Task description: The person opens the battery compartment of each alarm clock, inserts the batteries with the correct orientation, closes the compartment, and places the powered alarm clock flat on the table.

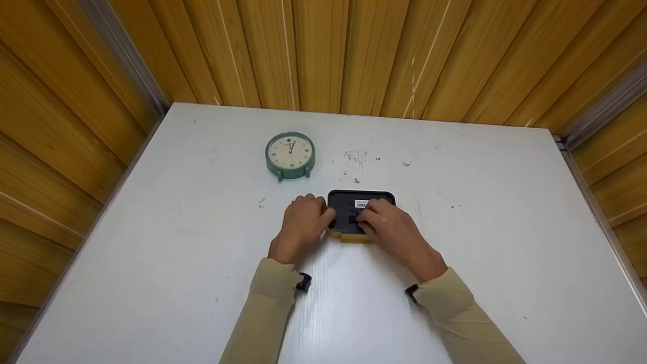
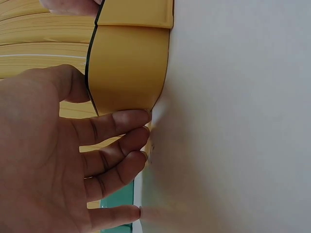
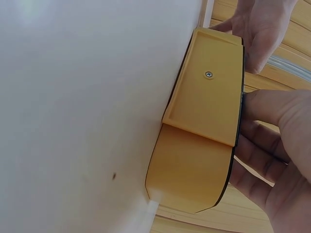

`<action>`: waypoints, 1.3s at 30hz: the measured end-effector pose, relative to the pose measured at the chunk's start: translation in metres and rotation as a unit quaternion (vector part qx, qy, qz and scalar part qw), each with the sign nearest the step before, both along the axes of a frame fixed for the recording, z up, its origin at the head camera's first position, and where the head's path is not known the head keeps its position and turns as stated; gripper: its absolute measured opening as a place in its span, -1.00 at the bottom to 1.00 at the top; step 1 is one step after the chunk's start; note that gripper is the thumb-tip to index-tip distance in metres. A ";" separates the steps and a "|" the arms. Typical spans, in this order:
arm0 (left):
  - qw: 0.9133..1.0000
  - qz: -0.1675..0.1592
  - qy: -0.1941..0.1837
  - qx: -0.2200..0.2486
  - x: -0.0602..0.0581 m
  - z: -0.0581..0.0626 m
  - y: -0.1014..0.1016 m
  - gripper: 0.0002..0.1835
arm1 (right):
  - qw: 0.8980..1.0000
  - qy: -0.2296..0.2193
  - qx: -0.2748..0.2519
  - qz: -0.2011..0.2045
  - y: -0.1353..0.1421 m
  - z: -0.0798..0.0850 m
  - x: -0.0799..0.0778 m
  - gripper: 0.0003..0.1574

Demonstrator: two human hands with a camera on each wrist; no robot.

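A yellow box-shaped clock [image 1: 358, 238] lies face down on the white table, its black back [image 1: 341, 205] with a barcode label [image 1: 361, 203] turned up. At its left end my left hand [image 1: 305, 221] holds it. In the left wrist view, the thumb [image 2: 73, 87] is on the black rim and the index finger [image 2: 131, 118] against the yellow side. My right hand [image 1: 397, 230] bends over the back, thumb and fingers together at a small dark part [image 1: 352, 219] there. In the right wrist view, the clock [image 3: 204, 87] hides those fingertips.
A round green clock [image 1: 290, 173] with a pale dial stands on two short feet, behind and left of my hands. The white table [image 1: 177, 202] carries scuffs and dark specks. Wood-look panels [image 1: 323, 55] rise behind it and on both sides.
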State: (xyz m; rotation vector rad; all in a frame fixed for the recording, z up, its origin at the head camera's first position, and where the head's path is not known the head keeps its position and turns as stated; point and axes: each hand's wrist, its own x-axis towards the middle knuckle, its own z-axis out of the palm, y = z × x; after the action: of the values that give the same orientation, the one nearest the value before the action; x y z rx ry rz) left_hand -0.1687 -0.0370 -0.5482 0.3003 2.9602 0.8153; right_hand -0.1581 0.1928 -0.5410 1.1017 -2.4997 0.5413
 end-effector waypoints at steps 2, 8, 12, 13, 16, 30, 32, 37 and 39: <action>1.000 0.000 0.000 0.000 0.000 0.000 0.000 -0.65 | 1.000 -0.010 0.005 -0.008 0.000 0.001 0.001 -0.83; 1.000 0.002 -0.001 0.008 0.000 0.000 0.000 -0.64 | 0.999 -0.026 0.017 -0.011 0.001 0.004 0.002 -0.81; 1.000 0.002 0.001 0.007 0.001 -0.001 0.000 -0.63 | 0.999 -0.028 0.022 -0.007 0.002 0.004 0.002 -0.83; 1.000 0.002 0.001 0.008 0.001 -0.001 0.000 -0.63 | 0.999 -0.029 0.023 -0.006 0.002 0.005 0.002 -0.84; 1.000 0.002 0.003 0.008 0.001 -0.001 0.000 -0.64 | 0.999 -0.034 0.029 -0.006 0.002 0.006 0.002 -0.85; 1.000 0.006 -0.006 0.004 0.000 -0.001 0.001 -0.62 | 0.998 -0.048 0.043 -0.013 0.002 0.011 0.005 -0.87; 1.000 0.008 -0.004 0.004 0.000 -0.001 0.001 -0.63 | 0.998 -0.042 0.042 -0.011 0.002 0.010 0.005 -0.88; 1.000 0.004 0.003 -0.002 0.000 -0.002 0.001 -0.64 | 0.999 -0.037 0.036 -0.010 0.002 0.008 0.003 -0.87; 1.000 0.003 0.001 -0.001 0.001 -0.001 0.001 -0.64 | 0.998 -0.042 0.036 -0.012 0.002 0.009 0.003 -0.87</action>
State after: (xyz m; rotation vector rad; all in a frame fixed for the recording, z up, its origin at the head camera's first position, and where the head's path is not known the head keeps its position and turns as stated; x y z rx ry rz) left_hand -0.1681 -0.0360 -0.5496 0.2929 2.9652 0.8120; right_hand -0.1547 0.1951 -0.5325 1.0945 -2.6196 0.5036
